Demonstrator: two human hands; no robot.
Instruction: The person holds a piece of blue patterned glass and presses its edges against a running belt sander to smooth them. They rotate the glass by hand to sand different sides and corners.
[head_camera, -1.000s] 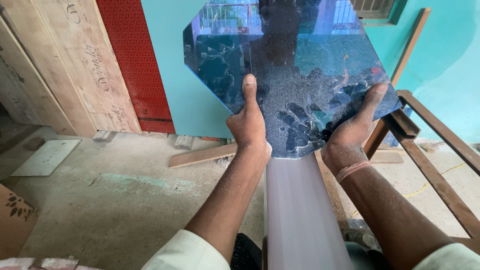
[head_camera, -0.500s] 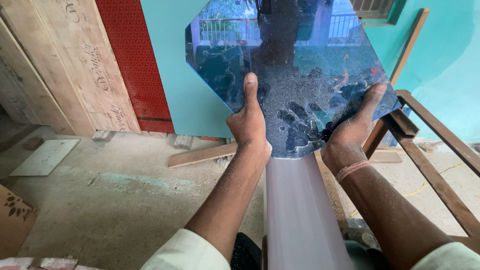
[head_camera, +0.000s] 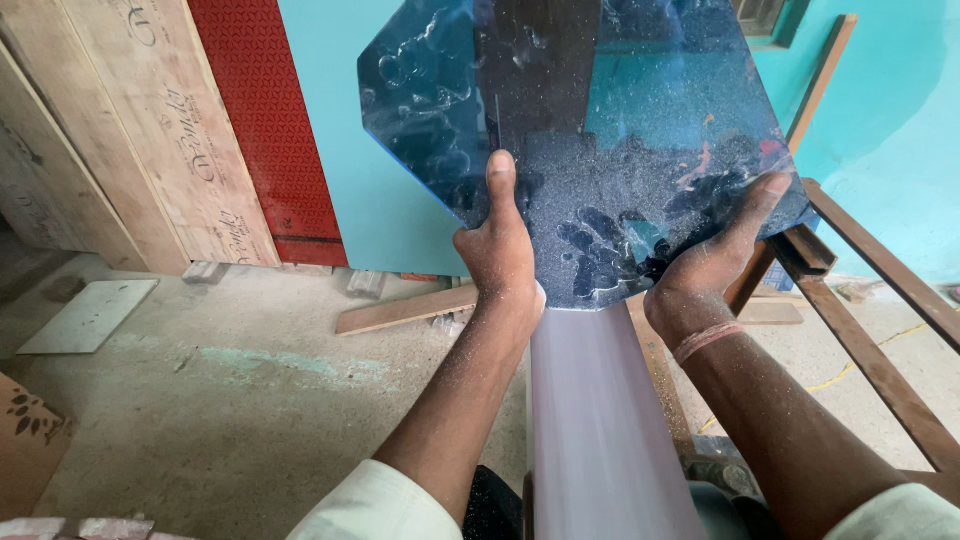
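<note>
Dusty concrete floor (head_camera: 230, 400), turquoise wall (head_camera: 880, 130): two hands hold up a dark blue panel (head_camera: 590, 120).

Left hand (head_camera: 503, 262) clamps the panel's lower edge, thumb pressed flat on its face; right hand (head_camera: 712, 262) cups the lower right corner, thumb on top. Beneath both grips runs a pale mauve strip (head_camera: 600, 430). Right of them stands a rusty metal frame (head_camera: 870, 330).

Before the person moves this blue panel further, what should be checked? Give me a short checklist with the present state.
1. Left hand on the blue panel: ok, thumb lies on its face.
2. Right hand supports the lower right edge: ok.
3. Panel's bottom edge meets the pale board: ok.
4. Panel surface clean: not ok, dust and smudges.
5. Metal frame close at right: not ok, tight clearance.
6. Panel's top edge: cannot tell, out of view.
</note>
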